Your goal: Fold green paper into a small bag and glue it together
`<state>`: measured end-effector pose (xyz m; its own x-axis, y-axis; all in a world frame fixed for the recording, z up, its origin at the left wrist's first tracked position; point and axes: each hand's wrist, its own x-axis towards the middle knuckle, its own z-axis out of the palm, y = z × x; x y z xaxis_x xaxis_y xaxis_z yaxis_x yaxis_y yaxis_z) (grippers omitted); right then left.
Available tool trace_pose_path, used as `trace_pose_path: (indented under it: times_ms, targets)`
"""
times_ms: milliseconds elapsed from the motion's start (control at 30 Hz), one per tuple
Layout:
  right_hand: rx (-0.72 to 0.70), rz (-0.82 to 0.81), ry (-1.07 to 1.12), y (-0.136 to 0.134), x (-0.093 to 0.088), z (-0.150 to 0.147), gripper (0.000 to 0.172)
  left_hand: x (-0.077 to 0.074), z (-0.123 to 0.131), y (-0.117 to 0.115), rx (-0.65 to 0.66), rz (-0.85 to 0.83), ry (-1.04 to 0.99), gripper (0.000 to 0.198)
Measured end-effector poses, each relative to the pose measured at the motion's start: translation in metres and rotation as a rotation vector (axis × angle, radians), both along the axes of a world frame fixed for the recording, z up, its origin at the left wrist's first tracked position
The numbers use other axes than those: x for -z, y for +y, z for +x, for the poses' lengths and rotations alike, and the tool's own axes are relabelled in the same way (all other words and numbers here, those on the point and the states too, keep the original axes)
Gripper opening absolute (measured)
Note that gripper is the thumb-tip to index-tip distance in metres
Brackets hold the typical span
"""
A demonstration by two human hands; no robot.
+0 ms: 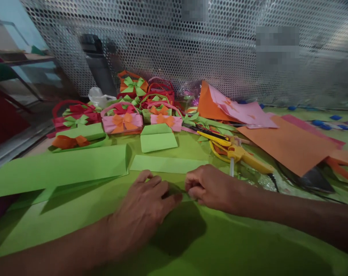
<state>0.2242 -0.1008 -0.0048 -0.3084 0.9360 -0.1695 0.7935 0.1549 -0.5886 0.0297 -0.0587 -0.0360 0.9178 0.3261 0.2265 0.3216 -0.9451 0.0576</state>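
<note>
A pale green paper strip (pixel 168 164) lies flat on the green work surface just beyond my hands. My left hand (pixel 148 203) is low over the surface, palm down, with bent fingers near the strip's front edge and the thumb apart, pointing right. My right hand (pixel 208 188) is closed, its fingers curled in at the strip's right end; what they hold, if anything, is hidden. Behind the strip stands a folded light green paper piece (pixel 159 140). To the left lies a large folded green sheet (pixel 61 166).
Several small paper bags with bows (pixel 123 122) stand at the back. Right of centre are a yellow glue gun (pixel 248 159), a yellow cutter (pixel 214 138), and orange sheets (pixel 291 142) with pink paper (pixel 245 109). A perforated metal panel (pixel 151 42) rises behind, beside a dark bottle (pixel 97 65).
</note>
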Motion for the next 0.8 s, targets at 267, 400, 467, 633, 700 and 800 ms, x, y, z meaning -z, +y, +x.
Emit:
trace_pose_path:
  times_ms: [267,400,467,633,700,800]
  targets:
    - [0.127,-0.028,-0.016,0.002,0.006,-0.004,0.006,0.002,-0.001,-0.007,-0.008,0.18,-0.094,0.024]
    - [0.168,-0.068,-0.053,0.007,0.005,-0.008,0.004,-0.001,-0.003,-0.006,0.024,0.216,-0.12,0.026]
    - [0.181,-0.072,-0.077,0.008,0.004,-0.01,0.007,-0.003,-0.003,-0.006,0.04,0.222,-0.112,0.024]
    - [0.192,-0.086,-0.094,0.005,0.002,-0.01,0.008,0.001,-0.005,-0.006,-0.014,0.196,-0.111,0.025]
    - [0.18,-0.096,-0.056,0.002,0.002,-0.009,0.008,0.004,-0.007,-0.005,-0.042,0.14,-0.141,0.026]
    - [0.125,-0.058,-0.064,-0.002,0.004,-0.007,0.025,0.007,-0.012,-0.002,-0.074,0.057,-0.16,0.024]
